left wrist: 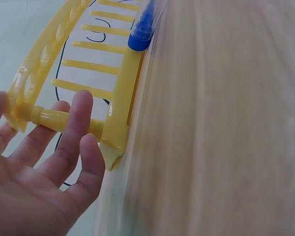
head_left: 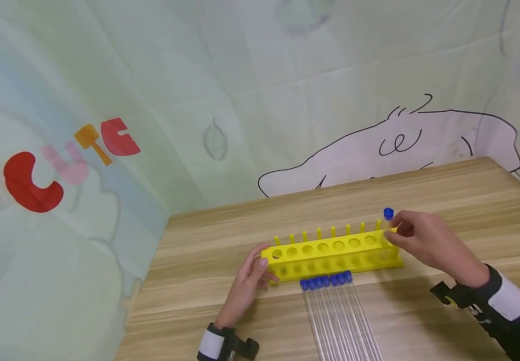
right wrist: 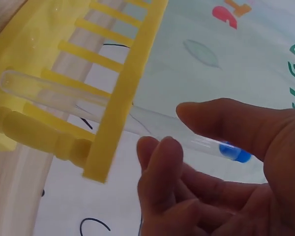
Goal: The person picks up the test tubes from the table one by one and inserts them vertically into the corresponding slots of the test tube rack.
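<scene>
A yellow test tube rack [head_left: 332,248] stands on the table. At its left end my left hand [head_left: 250,271] grips it, thumb on the top plate and fingers at the end post [left wrist: 56,119]. In the rightmost hole a clear test tube [right wrist: 162,123] with a blue cap [head_left: 388,213] stands, its rounded bottom at the rack's base. My right hand [head_left: 428,240] is around the upper part of this tube; in the right wrist view thumb and fingers stand apart on either side of it. Several blue-capped test tubes [head_left: 341,316] lie side by side in front of the rack.
The rack's other holes hold no tubes, and a row of yellow pegs [head_left: 319,233] lines its back. The wooden table [head_left: 187,281] meets a printed cloth backdrop [head_left: 223,100] behind and at the left.
</scene>
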A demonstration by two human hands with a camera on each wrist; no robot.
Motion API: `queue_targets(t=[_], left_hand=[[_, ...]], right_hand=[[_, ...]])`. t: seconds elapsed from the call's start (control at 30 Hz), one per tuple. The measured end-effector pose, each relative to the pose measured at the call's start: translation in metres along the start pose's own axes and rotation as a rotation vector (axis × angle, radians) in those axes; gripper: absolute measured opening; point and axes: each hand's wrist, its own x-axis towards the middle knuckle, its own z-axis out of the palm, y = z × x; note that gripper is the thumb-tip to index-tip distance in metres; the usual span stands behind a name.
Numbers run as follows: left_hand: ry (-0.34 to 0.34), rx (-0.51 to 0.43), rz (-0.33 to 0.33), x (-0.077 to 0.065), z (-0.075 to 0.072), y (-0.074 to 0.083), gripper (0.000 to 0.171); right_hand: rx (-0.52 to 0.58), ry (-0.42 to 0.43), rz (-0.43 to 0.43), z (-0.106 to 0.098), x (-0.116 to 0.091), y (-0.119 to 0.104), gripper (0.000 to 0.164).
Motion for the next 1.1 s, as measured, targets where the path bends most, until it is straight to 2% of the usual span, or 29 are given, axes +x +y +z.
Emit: queue_targets(t=[0.17, 0.3, 0.4, 0.47, 0.53, 0.67, 0.77, 0.93, 1.1], left_hand=[[0.0, 0.006, -0.005, 0.0, 0.0, 0.0, 0.041], [-0.002, 0.009, -0.007, 0.0, 0.0, 0.001, 0.041], [-0.003, 0.008, -0.005, -0.001, 0.0, 0.001, 0.041], [-0.001, 0.006, -0.004, -0.001, 0.0, 0.001, 0.041], [-0.002, 0.002, 0.002, -0.001, 0.0, 0.001, 0.041], [-0.014, -0.007, 0.025, 0.0, 0.001, 0.0, 0.041], [-0.017, -0.015, 0.032, 0.0, 0.001, 0.0, 0.041], [-0.012, -0.014, 0.019, -0.001, 0.002, 0.002, 0.042], [-0.009, -0.009, 0.015, -0.001, 0.002, 0.002, 0.042]], right_hand=[[-0.065, -0.032, 0.025, -0.007, -0.006, -0.007, 0.032], [-0.084, -0.078, -0.039, -0.006, -0.015, -0.019, 0.021], [0.001, -0.197, -0.11, 0.009, -0.019, -0.027, 0.014], [0.067, -0.284, -0.133, 0.025, -0.019, -0.03, 0.01], [0.098, -0.331, -0.148, 0.045, -0.018, -0.029, 0.009], [0.038, -0.347, -0.079, 0.078, -0.021, -0.024, 0.013], [0.037, -0.368, 0.007, 0.093, -0.024, -0.022, 0.021], [0.051, -0.383, 0.11, 0.098, -0.025, -0.022, 0.027], [0.042, -0.393, 0.128, 0.091, -0.026, -0.025, 0.022]])
